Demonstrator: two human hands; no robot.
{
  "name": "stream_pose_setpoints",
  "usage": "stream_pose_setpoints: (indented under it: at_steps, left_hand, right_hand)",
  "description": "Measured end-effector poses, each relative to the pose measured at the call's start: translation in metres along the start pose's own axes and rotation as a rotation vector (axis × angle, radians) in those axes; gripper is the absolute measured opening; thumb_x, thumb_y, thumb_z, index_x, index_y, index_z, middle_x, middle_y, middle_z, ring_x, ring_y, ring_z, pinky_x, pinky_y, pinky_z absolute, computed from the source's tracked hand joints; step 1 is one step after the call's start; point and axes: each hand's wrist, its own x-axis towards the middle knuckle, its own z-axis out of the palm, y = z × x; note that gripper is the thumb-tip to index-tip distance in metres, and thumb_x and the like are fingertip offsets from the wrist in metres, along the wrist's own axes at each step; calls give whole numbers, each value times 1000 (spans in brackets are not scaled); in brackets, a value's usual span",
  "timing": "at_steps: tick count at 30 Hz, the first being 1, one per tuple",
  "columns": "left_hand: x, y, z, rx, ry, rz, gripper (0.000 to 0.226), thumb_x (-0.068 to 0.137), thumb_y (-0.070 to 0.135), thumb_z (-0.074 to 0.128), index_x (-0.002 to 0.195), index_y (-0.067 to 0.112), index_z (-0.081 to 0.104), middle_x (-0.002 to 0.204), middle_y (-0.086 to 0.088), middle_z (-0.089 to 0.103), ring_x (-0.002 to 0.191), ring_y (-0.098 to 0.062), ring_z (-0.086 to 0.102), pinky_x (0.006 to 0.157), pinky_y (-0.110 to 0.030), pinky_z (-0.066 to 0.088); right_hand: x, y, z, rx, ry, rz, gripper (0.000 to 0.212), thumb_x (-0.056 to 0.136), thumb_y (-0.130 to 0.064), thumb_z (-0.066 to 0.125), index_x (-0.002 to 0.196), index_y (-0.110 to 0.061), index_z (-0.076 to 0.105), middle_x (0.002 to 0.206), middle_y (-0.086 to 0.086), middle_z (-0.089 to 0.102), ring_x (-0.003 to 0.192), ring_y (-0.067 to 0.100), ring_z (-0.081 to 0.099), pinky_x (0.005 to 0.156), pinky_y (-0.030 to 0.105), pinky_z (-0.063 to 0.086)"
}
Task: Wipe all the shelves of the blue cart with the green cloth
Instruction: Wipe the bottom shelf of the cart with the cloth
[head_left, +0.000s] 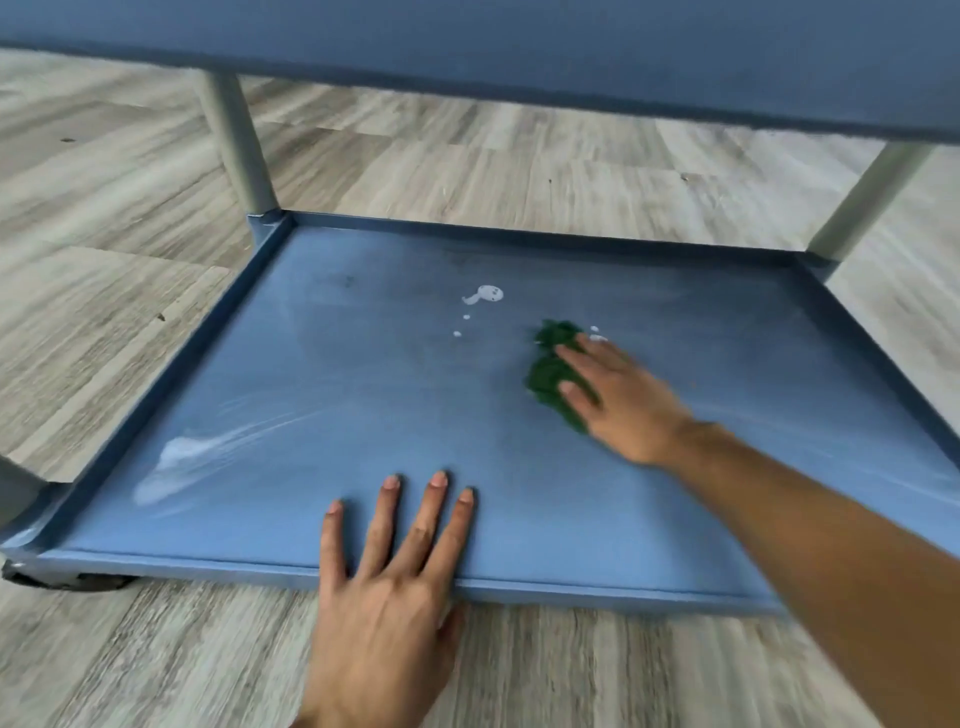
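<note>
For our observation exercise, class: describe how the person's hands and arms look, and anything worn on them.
Both are bare. The left hand and right hand carry no gloves or rings; the nails look short and unpainted. The right forearm shows no sleeve, watch or bracelet up to the frame edge; the left wrist is uncovered too.

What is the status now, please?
Left hand flat on blue shelf front edge. Right hand presses green cloth on shelf. White foam spots near cloth; nothing blocking.

right hand (623, 400) presses green cloth (550, 374) | left hand (395, 582) flat on blue shelf (322, 374)
</note>
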Motion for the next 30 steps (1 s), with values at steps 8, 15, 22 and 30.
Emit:
stream_pose_setpoints:
  at_steps: [8,15,22,30]
  left_hand:
    - [21,-7,-4,8,-32,-6,131,30,39,96,149,24,43,153,-4,45,137,-40,45,103,-70,36]
    - [22,-4,3,22,66,-20,125,25,13,90,144,22,50,149,-6,50,132,-42,50,100,-73,36]
    - [25,-5,11,-11,116,-20,128,19,17,89,142,22,53,147,-6,52,130,-41,52,100,-72,36]
    - [22,-8,15,117,187,39,70,65,25,41,130,23,65,136,-7,62,122,-40,58,90,-70,47]
  right_hand:
    - [-102,176,-50,-175,-45,597,68,101,-55,23,161,-25,13,169,5,13,155,29,11,126,42,11]
    - [-119,180,-42,-115,86,907,63,103,-48,30,160,-24,18,167,11,18,151,39,13,122,54,14]
    - [-13,95,-22,-26,126,730,57,102,-41,33,154,-17,32,163,17,27,149,39,23,122,49,19]
    - [105,-143,37,75,67,49,53,96,-36,49,144,-15,43,154,14,38,141,38,33,118,47,23]
